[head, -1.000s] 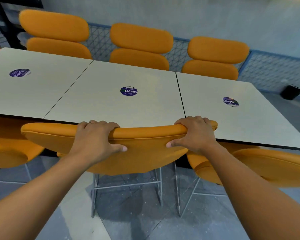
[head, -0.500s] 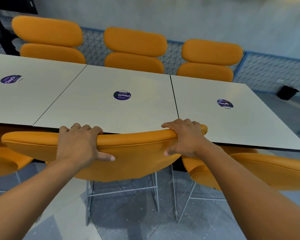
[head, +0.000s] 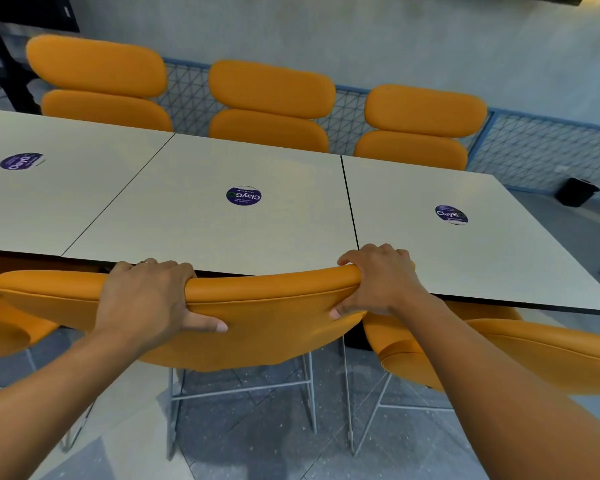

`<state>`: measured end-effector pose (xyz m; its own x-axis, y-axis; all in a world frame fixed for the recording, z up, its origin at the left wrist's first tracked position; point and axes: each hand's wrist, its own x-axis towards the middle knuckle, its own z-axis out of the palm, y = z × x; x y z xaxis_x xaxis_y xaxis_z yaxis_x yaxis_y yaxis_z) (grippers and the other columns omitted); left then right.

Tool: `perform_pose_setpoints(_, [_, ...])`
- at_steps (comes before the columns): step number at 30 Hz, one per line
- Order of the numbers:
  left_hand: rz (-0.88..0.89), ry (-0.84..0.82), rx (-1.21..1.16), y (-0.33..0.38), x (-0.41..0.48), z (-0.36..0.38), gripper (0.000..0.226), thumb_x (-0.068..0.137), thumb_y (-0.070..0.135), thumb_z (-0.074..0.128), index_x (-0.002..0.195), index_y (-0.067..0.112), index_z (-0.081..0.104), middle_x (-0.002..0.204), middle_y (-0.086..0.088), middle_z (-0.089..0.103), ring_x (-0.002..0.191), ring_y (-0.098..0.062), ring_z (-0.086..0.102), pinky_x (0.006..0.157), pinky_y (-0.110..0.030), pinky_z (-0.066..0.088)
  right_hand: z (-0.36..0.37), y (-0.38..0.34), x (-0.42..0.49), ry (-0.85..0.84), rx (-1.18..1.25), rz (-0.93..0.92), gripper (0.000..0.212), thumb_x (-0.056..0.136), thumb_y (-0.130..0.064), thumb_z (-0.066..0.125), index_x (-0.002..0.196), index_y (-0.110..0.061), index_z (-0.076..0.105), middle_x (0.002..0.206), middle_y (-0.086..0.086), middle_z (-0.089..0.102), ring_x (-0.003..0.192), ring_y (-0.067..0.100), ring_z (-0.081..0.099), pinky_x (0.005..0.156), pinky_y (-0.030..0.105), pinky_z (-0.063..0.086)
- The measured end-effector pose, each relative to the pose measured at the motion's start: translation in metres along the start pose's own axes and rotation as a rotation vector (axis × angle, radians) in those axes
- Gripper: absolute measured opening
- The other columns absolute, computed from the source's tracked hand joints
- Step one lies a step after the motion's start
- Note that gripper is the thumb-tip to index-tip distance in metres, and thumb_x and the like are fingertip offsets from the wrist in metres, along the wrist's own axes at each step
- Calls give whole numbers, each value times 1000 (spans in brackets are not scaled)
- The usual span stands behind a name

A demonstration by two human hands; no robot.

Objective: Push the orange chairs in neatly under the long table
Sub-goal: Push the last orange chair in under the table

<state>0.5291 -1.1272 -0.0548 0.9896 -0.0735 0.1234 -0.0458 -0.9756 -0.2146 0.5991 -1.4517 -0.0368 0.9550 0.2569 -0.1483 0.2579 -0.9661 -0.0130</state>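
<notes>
The long table (head: pixel 194 220) is three pale square tops side by side, each with a round purple sticker. The near middle orange chair (head: pixel 267 327) stands on thin metal legs, its backrest top touching the table's front edge. My left hand (head: pixel 149 299) grips the backrest's top left of centre. My right hand (head: pixel 378 278) grips its right end. More orange chairs stand at the near left (head: pixel 7 327) and near right (head: pixel 534 355). Three orange chairs line the far side: far left chair (head: pixel 97 84), far middle chair (head: pixel 271 105), far right chair (head: pixel 420 126).
A blue wire-mesh fence (head: pixel 541 150) runs behind the far chairs in front of a grey wall. A small black bin (head: pixel 577 191) sits on the floor at the far right. Grey tiled floor (head: pixel 250 438) lies under me.
The held chair's backrest has shifted left and a little nearer the table's edge, with both hands still on it. The view has tilted slightly downward.
</notes>
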Motion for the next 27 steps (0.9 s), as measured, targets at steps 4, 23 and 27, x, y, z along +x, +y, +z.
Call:
perform_pose_setpoints(4, [32,2,-9,-6,3,1,99,42,106,10,95,36,57,73,15,58,68,-8,52,60,-26,42,4,-6,1,47,33,31,86,49,-81,78,121,-38,61,111,-7,64,110,20,54,100,42,38])
perform_pose_setpoints(23, [149,-10,-4,-90,-19,13,101,38,107,10,99,39,53,80,16,58,76,-8,53,60,-25,39,21,-100,-47,102,-39,157,85,50,-92,66,115,-37,62,98,-6,65,101,21,57,86,39,37])
perform_pose_setpoints(27, [128,-12,11,-91,-23,13,104,36,107,7,98,39,54,77,16,57,74,-9,53,60,-26,38,19,-104,-49,87,-40,158,89,51,-92,65,120,-37,61,103,-6,65,104,22,57,88,40,38])
